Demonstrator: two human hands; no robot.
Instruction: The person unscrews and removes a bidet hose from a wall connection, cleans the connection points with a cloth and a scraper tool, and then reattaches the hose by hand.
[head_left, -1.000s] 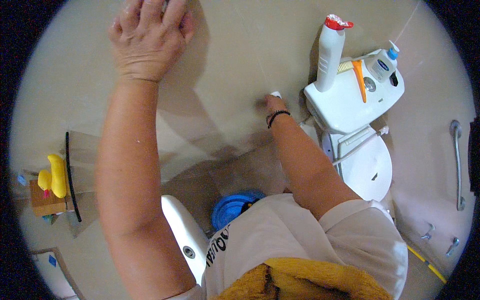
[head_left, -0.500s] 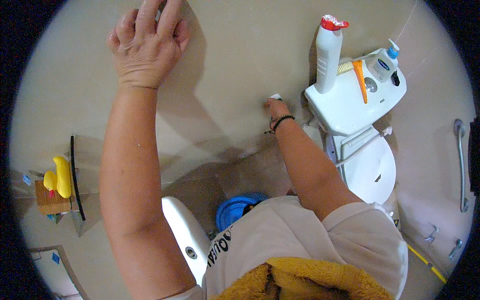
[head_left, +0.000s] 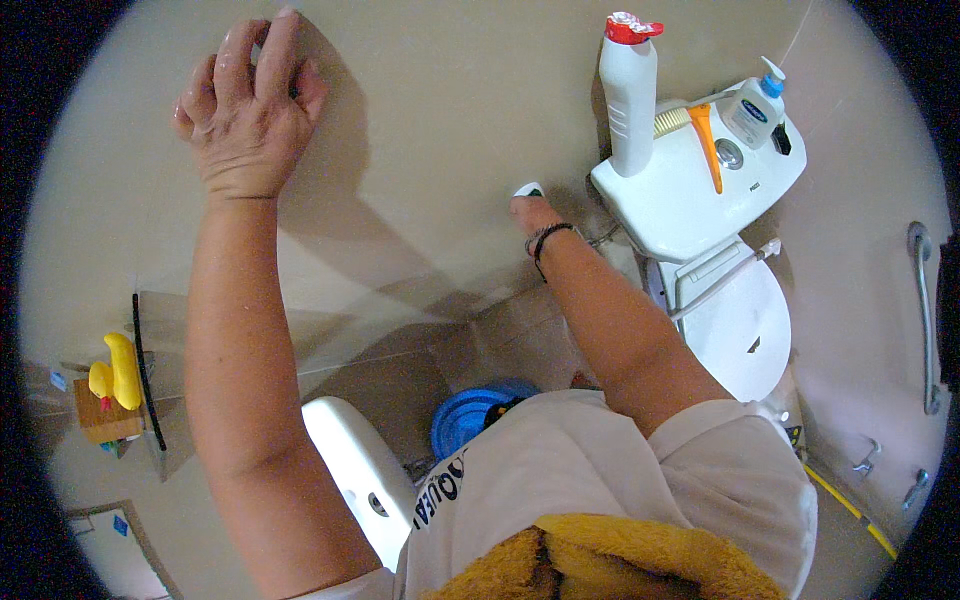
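My left hand [head_left: 250, 135] is raised high at the upper left, against the beige wall. Its wet fingers are bent over, and a small greyish bit shows between two of them. What lies under the fingertips is hidden. Lower and to the right, my right hand [head_left: 532, 212], with dark bracelets at the wrist, is closed around a small white object with a dark patch [head_left: 528, 189]. Most of that object is hidden by the hand, so its kind is unclear. The right hand is near the wall, left of the toilet tank [head_left: 690, 215].
On the tank stand a white bottle with a red cap [head_left: 630, 110], a pump bottle [head_left: 752, 112], a brush [head_left: 672, 121] and an orange-handled tool [head_left: 706, 145]. Below is the toilet lid [head_left: 745, 340]. A blue basin [head_left: 460, 425], white washbasin [head_left: 340, 440], yellow duck [head_left: 122, 372] and grab bar [head_left: 922, 320] surround me.
My left hand has shifted left and slightly down along the wall. My right hand has moved a little left, showing more of the white object. The view has shifted slightly.
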